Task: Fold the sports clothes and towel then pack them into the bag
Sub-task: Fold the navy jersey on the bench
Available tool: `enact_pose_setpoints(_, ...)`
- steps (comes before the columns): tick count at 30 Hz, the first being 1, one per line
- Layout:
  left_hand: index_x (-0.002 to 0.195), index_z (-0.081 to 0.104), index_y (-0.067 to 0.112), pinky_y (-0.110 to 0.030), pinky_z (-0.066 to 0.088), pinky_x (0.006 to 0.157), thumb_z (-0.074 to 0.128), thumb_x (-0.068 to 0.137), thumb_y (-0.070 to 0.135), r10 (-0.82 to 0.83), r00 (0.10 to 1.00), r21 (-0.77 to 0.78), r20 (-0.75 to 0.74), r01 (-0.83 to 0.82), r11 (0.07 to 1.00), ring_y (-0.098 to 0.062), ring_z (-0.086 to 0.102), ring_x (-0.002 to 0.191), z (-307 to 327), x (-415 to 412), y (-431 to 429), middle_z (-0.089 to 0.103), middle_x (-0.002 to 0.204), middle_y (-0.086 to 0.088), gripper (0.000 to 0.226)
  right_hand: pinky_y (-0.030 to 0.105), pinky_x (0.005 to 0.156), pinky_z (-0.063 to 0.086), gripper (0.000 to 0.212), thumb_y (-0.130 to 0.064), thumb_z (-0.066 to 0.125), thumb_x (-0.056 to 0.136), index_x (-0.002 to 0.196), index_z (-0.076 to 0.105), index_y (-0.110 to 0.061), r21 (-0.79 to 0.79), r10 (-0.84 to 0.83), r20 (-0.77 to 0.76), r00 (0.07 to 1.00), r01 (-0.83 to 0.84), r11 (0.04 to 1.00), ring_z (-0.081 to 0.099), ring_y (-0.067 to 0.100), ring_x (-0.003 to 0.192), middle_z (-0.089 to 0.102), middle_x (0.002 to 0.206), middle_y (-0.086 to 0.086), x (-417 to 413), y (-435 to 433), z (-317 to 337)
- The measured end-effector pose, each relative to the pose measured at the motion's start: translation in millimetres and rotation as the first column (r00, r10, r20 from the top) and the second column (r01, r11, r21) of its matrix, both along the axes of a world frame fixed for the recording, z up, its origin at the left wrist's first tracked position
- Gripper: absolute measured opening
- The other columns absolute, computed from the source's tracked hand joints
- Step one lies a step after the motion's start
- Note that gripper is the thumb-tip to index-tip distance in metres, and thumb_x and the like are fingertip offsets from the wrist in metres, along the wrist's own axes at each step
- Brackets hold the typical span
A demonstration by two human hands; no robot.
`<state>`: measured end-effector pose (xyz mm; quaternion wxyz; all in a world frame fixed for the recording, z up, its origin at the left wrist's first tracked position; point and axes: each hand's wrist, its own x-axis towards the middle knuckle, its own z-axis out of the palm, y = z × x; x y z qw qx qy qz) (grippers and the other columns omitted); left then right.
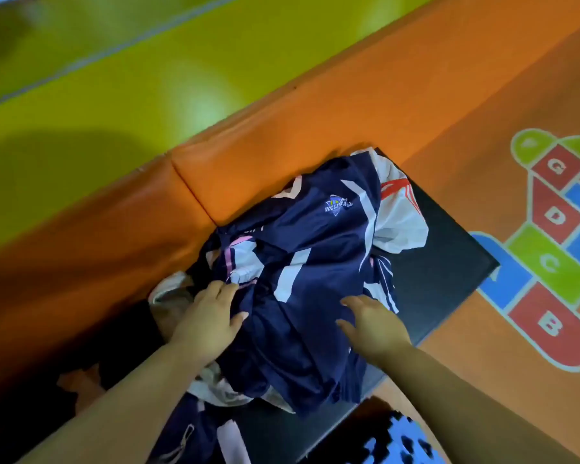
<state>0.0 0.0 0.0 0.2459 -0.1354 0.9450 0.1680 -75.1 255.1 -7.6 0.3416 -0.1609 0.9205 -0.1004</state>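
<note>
A crumpled navy volleyball jersey [308, 262] with white stripes and a crest lies heaped on a black mat [442, 262]. A white garment with red stripes [399, 212] pokes out behind it at the upper right. Another navy piece [195, 433] lies at the bottom edge. A pale cloth [171, 296], possibly the towel, shows under the pile's left side. My left hand [211, 316] rests on the jersey's left part with fingers spread near a pink-trimmed fold. My right hand [372, 323] lies flat on the jersey's right side, fingers straight. No bag is visible.
An orange padded ledge [282, 135] runs diagonally behind the pile, with a yellow-green padded surface [114, 78] beyond. The orange floor at right carries a coloured hopscotch pattern [556, 236] with letters. Blue puzzle-mat tiles [399, 443] sit at the bottom.
</note>
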Motion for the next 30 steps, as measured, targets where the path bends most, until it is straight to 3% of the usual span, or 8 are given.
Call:
enact_pose_setpoints(4,0.148,0.017,0.023,-0.035,0.029,0.107,0.047,0.094,0.039,0.004,0.995,-0.084,-0.104,-0.013,0.996,-0.027,0.024,0.133,-22,-24,-14,0.016,0.150,-0.003,0.064,0.037,0.104,0.038,0.066,-0.045,0.050,0.093,0.148,0.024,-0.017,-0.045,0.006,-0.018,1.000,-0.007,0.999,0.036,0.023,0.133,0.032,0.149,0.001,-20,-23,-26)
enact_pose_setpoints(8,0.150,0.004,0.029,-0.035,0.026,0.109,0.046,0.096,0.038,-0.057,0.997,-0.154,0.048,0.064,0.986,-0.029,0.020,0.131,-46,-42,-21,0.011,0.152,-0.001,0.069,0.040,0.104,0.038,0.077,-0.053,0.053,0.090,0.150,0.017,-0.020,-0.024,0.029,0.049,0.998,-0.028,0.999,0.031,0.024,0.136,0.024,0.152,0.000,-23,-45,-48)
enact_pose_setpoints(13,0.141,0.034,0.017,-0.034,0.035,0.101,0.047,0.096,0.024,-0.075,0.978,-0.246,0.196,0.123,0.961,-0.028,0.036,0.123,-68,-59,-29,0.043,0.136,-0.007,0.048,0.037,0.092,0.042,0.034,-0.033,0.049,0.096,0.127,0.054,-0.018,0.105,0.164,0.028,0.986,-0.166,0.981,0.041,0.026,0.122,0.045,0.136,0.002,-15,-62,-68)
enact_pose_setpoints(16,0.127,0.051,0.014,-0.035,0.040,0.098,0.044,0.095,0.014,-0.114,0.959,-0.276,0.260,0.187,0.943,-0.028,0.041,0.119,-65,-58,-30,0.047,0.126,-0.008,0.033,0.033,0.078,0.033,0.020,-0.017,0.046,0.096,0.110,0.060,-0.015,0.146,0.186,-0.029,0.982,-0.180,0.973,0.047,0.026,0.110,0.052,0.119,0.002,-7,-61,-73)
enact_pose_setpoints(20,0.110,0.062,0.010,-0.036,0.046,0.086,0.050,0.091,0.011,-0.021,0.997,-0.096,-0.072,0.014,0.995,-0.028,0.048,0.105,-48,-28,-25,0.051,0.110,-0.008,0.023,0.033,0.080,0.040,0.019,-0.022,0.049,0.096,0.111,0.058,-0.015,0.069,0.002,-0.015,1.000,-0.001,0.998,0.050,0.025,0.107,0.052,0.116,0.002,2,-48,-73)
enact_pose_setpoints(23,0.087,0.067,0.001,-0.034,0.053,0.063,0.069,0.071,-0.009,-0.010,0.929,0.074,-0.370,0.040,0.996,-0.028,0.060,0.074,-31,7,-23,0.056,0.100,-0.012,0.018,0.039,0.093,0.044,0.047,-0.037,0.055,0.093,0.133,0.042,-0.016,0.020,-0.210,0.079,0.974,0.210,0.978,0.043,0.028,0.120,0.039,0.133,0.005,13,-39,-66)
enact_pose_setpoints(26,0.087,0.069,0.002,-0.021,0.047,0.077,0.072,0.066,-0.015,0.118,0.916,0.183,-0.384,-0.049,0.982,-0.012,0.054,0.090,-15,39,-19,0.050,0.124,-0.015,0.027,0.041,0.099,0.041,0.067,-0.036,0.060,0.091,0.143,0.025,-0.013,0.067,-0.293,0.200,0.935,0.285,0.956,0.041,0.033,0.126,0.032,0.141,0.012,27,-33,-62)
enact_pose_setpoints(30,0.100,0.068,0.008,-0.022,0.042,0.082,0.071,0.074,-0.008,0.206,0.926,0.210,-0.317,-0.143,0.967,-0.022,0.057,0.107,-8,67,-22,0.053,0.122,-0.009,0.031,0.038,0.082,0.049,0.035,-0.007,0.047,0.091,0.126,0.046,-0.009,0.163,-0.244,0.225,0.943,0.210,0.964,0.057,0.034,0.103,0.055,0.118,0.016,48,-24,-61)
